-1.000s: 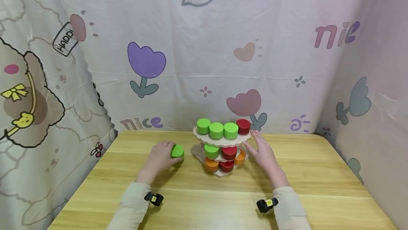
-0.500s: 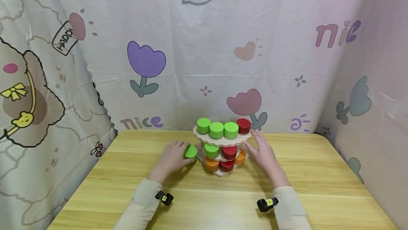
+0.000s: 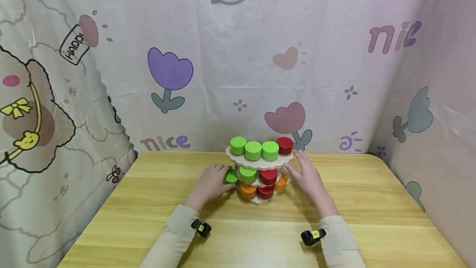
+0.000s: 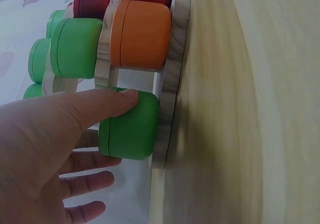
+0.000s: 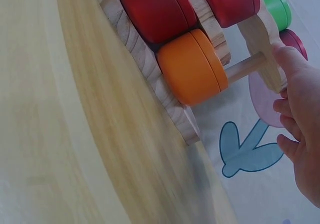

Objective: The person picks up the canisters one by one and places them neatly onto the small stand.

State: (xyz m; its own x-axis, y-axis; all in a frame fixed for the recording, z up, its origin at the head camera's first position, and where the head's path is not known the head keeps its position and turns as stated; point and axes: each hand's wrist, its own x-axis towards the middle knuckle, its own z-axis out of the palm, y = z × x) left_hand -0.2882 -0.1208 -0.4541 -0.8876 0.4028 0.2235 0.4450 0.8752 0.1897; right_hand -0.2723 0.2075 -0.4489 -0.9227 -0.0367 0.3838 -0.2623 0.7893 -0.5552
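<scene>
A wooden tiered stand [image 3: 256, 164] with scalloped edges rises from the table, carrying green, red and orange round blocks. At its lower left, my left hand [image 3: 211, 182] pinches a green round block [image 4: 132, 126] between thumb and fingers. In the left wrist view that block is at the bottom tier, beside an orange block [image 4: 142, 36]. My right hand [image 3: 309, 180] holds the right edge of the top tier, its thumb [image 5: 290, 59] at the rim and its other fingers partly hidden behind. Another orange block [image 5: 192, 66] is on the bottom tier near that hand.
Three green blocks and a red block [image 3: 284, 145] stand on the top tier. The wooden table [image 3: 122, 218] extends around the stand, with a printed curtain [image 3: 230, 53] behind and at the sides. Both wrists wear small black cameras [image 3: 201, 228].
My left hand has carried the green block rightward from beside the stand to its lower left side. The right hand has stayed at the top tier's edge.
</scene>
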